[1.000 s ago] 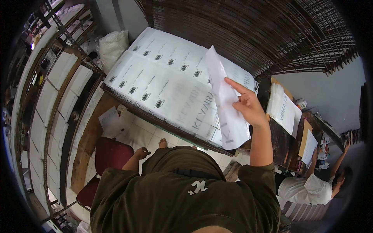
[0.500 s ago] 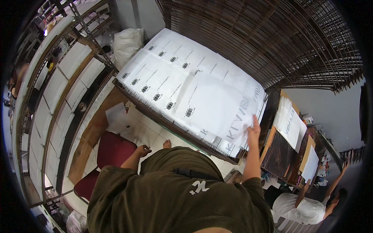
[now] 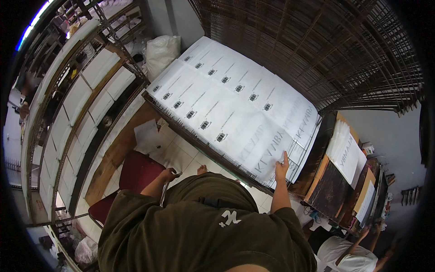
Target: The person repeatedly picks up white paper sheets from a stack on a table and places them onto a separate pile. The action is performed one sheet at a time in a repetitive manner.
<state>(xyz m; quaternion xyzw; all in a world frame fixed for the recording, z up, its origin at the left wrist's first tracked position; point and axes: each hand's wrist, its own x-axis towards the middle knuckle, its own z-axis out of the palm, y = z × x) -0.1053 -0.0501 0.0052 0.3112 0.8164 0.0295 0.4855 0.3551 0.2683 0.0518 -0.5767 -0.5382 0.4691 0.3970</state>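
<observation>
White, thin printed sheets (image 3: 217, 97), overlapping in rows with small dark marks, cover a wire drying rack (image 3: 297, 156) before me. My right hand (image 3: 282, 167) is at the near right corner, by the lettered end of the closest sheet. Its index finger stretches out and the others bend loosely; no held sheet shows. Whether the fingertips touch the sheet or the wires I cannot tell. Low on the left, my left hand (image 3: 170, 174) is closed beside the dark red chair (image 3: 138, 171). A narrow pale strip shows below it; what it holds is unclear.
Stacked wire racks (image 3: 308, 50) tilt up behind the sheets. Shelving with white panels (image 3: 74, 102) lines the left. A stuffed white bag (image 3: 162, 54) stands at the back. At right, a dark table (image 3: 324, 181) bears a sheet pile (image 3: 346, 152); a co-worker (image 3: 346, 254) is below it.
The lifted sheet at the near right now lies flat on the rack. My right hand has drawn left and nearer to me. The co-worker's arms have lowered.
</observation>
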